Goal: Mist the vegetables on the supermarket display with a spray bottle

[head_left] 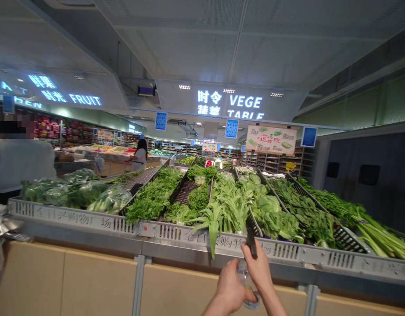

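Note:
Both my hands are raised at the bottom centre, in front of a metal-rimmed vegetable stand (176,231). My left hand (229,289) is closed round a clear plastic bottle (244,275), holding it from below. My right hand (259,268) is just above and to the right of it, fingers closed on a narrow black object (251,242) that sticks up over the stand's rim. I cannot tell what the black object is. Directly behind my hands lie long-leaved greens (222,210) that hang over the rim.
Black mesh dividers (345,237) split the stand into lanes of leafy greens, with bagged greens (73,191) at the left and celery-like stalks (380,235) at the right. A person in a grey top (19,162) stands at the far left; another person (140,154) is further back.

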Available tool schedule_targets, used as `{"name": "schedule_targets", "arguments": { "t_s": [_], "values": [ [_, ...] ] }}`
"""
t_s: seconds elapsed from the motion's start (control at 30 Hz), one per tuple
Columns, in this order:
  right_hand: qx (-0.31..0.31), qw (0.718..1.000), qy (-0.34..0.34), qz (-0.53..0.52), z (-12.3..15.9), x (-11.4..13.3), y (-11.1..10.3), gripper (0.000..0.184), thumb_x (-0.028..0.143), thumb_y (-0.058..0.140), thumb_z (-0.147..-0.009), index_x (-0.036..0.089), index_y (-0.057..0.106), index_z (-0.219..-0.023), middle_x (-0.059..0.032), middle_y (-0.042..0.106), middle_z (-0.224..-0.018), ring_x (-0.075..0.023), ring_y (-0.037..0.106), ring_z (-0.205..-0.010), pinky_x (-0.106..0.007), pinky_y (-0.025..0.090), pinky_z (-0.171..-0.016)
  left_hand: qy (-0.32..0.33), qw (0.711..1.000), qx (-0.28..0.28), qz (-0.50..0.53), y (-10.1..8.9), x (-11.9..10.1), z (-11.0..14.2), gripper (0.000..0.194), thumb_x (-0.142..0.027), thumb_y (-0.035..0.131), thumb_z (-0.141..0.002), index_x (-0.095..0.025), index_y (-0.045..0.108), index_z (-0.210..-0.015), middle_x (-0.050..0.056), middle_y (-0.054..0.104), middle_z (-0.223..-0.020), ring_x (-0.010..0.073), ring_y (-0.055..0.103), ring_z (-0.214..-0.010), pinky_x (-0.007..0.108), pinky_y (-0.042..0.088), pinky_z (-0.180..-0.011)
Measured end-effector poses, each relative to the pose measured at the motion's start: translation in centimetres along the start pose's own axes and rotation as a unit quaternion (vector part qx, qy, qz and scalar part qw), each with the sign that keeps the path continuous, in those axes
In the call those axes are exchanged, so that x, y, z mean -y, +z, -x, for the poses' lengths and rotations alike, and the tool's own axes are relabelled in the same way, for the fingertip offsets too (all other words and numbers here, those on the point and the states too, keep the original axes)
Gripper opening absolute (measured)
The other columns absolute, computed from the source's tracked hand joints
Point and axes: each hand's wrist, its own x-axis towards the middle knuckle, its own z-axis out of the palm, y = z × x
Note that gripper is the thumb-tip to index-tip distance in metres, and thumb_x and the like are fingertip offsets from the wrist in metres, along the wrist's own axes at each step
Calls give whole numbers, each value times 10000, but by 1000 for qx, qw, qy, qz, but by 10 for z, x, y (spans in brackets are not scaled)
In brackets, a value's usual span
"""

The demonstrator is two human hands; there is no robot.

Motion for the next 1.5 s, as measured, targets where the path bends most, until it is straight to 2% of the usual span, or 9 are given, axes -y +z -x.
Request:
{"name": "schedule_targets", "arguments": {
  "t_s": [0.1, 0.27, 0.43, 0.63, 0.9, 1.1, 1.23, 1.5],
  "values": [
    [0, 1000, -6, -7, 6, -3, -9, 321, 453, 419, -666, 191, 530, -817, -35, 614, -756, -195, 560, -720, -282, 399, -660, 5, 1000, -5, 2, 5, -7, 10, 820, -163, 750, -253, -80, 503, -1030, 94, 561, -1019, 256, 498, -939, 300, 387, -816],
    [-1, 1000, -11, 7, 5, 7, -21, 361, 461, 405, -675, 182, 528, -868, -43, 610, -784, -198, 555, -743, -282, 397, -666, 25, 1000, -6, -2, 6, -22, 16, 739, -165, 737, -287, -109, 527, -993, 73, 573, -1016, 254, 511, -922, 305, 397, -803],
    [4, 1000, -9, 11, 6, 13, -28, 286, 432, 406, -672, 196, 537, -765, -8, 590, -647, -168, 542, -630, -252, 390, -588, 19, 1000, -16, -14, 9, -25, 21, 799, -175, 734, -295, -73, 490, -1049, 100, 554, -1057, 257, 496, -960, 304, 383, -836],
    [18, 1000, 11, 23, 7, 8, -33, 274, 433, 394, -675, 198, 535, -696, -1, 562, -604, -159, 521, -584, -240, 379, -524, -6, 999, -34, -27, 15, -25, 26, 813, -203, 737, -295, -130, 486, -1065, 81, 524, -1110, 256, 461, -1030, 290, 351, -876],
    [6, 1000, -11, 28, -3, 2, -31, 328, 446, 383, -683, 191, 528, -829, -20, 599, -706, -176, 561, -679, -264, 399, -614, 38, 999, -8, -14, 19, -23, 10, 699, -195, 739, -298, -130, 530, -962, 50, 588, -960, 224, 530, -859, 281, 412, -749],
    [-19, 999, -23, 20, -10, 5, -30, 382, 462, 387, -681, 176, 539, -883, -33, 606, -757, -183, 558, -718, -273, 405, -641, 50, 999, -7, -5, 15, -26, 1, 701, -181, 739, -299, -136, 527, -966, 51, 587, -965, 231, 525, -866, 283, 409, -743],
    [-5, 1000, -20, 9, -15, 9, -28, 380, 465, 387, -689, 177, 529, -892, -37, 612, -769, -184, 562, -726, -274, 405, -657, 48, 999, -6, 5, 11, -30, -4, 709, -161, 733, -301, -135, 528, -979, 61, 578, -999, 256, 501, -940, 300, 392, -796],
    [-27, 999, -34, 18, -26, 10, -20, 413, 472, 386, -681, 164, 527, -917, -60, 613, -825, -195, 558, -767, -281, 405, -674, 36, 998, 17, 41, 5, -31, -17, 856, -139, 728, -308, -116, 441, -1115, 94, 515, -1120, 252, 478, -999, 292, 375, -850]
  ]
}}
